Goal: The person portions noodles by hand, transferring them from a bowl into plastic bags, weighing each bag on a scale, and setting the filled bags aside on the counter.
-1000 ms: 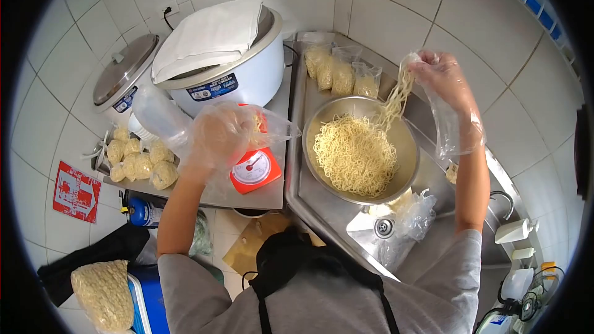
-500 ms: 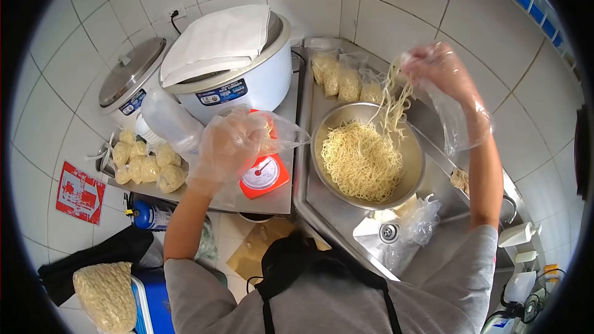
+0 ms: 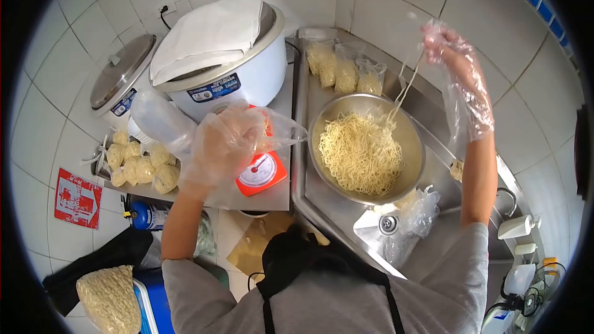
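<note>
On the steel worktop (image 3: 223,200), lumpy knotted bags of noodles (image 3: 139,162) cluster beside a rounded white rice cooker (image 3: 238,96) topped with a folded cloth. The left hand (image 3: 219,142), in a loose clear glove, curls its fingers around a thin plastic bag (image 3: 283,133) above the red dial scale (image 3: 267,176); the film hides how tightly they close. Across the sink unit's raised steel edge (image 3: 299,179), filled clear pouches (image 3: 343,75) stand behind a round metal bowl (image 3: 416,170) heaped with thin, tangled yellow noodles (image 3: 359,158). A few strands (image 3: 403,96) stretch from the heap up to the gloved right hand (image 3: 451,55), whose fingers pinch them nearly closed, with open air between hand and bowl rim.
</note>
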The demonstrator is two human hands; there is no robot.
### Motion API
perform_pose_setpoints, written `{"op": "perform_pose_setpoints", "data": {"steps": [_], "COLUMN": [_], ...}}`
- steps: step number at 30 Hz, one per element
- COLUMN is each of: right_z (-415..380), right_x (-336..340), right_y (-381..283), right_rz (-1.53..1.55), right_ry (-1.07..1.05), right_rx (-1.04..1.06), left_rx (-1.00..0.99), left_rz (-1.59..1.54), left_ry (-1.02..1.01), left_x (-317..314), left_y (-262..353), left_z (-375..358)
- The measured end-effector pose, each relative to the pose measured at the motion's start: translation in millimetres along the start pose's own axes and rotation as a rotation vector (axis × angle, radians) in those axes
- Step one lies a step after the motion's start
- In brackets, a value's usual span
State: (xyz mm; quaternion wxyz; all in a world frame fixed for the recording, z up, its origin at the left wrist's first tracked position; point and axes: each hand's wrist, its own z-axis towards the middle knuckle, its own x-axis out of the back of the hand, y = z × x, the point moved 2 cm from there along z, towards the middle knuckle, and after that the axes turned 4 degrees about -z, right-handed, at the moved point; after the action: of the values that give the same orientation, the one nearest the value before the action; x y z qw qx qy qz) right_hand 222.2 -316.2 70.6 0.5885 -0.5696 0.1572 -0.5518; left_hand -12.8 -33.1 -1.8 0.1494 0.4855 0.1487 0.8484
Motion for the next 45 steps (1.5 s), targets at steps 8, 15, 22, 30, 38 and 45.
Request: {"op": "perform_pose_setpoints", "data": {"steps": [8, 15, 22, 30, 38, 45], "right_z": [-14, -80, -21, -17, -4, -16], "right_x": [-48, -82, 3, 56, 64, 28], "right_y": [181, 371, 79, -28, -85, -161], "right_rz": [-0.509, -0.143, -0.702, -0.454, 0.153, -0.126], "right_ry": [-0.377, 0.188, -0.121, 0.3, 0.494, 0.424], "right_rx": [0.014, -0.134, -0.106, 0.019, 0.578, 0.559], "left_rx": [0.006, 0.024, 0.004, -0.116, -0.032, -0.083], "left_rz": [-0.091, -0.068, -0.061, -0.088, -0.102, -0.224], "left_ry": [-0.027, -0.085, -0.081, -0.078, -0.085, -0.072], "left_x": [-7, 2, 1, -2, 3, -4], "left_y": [-1, 4, -6, -25, -14, -19], "left_z": [0, 2, 3, 3, 3, -5]}}
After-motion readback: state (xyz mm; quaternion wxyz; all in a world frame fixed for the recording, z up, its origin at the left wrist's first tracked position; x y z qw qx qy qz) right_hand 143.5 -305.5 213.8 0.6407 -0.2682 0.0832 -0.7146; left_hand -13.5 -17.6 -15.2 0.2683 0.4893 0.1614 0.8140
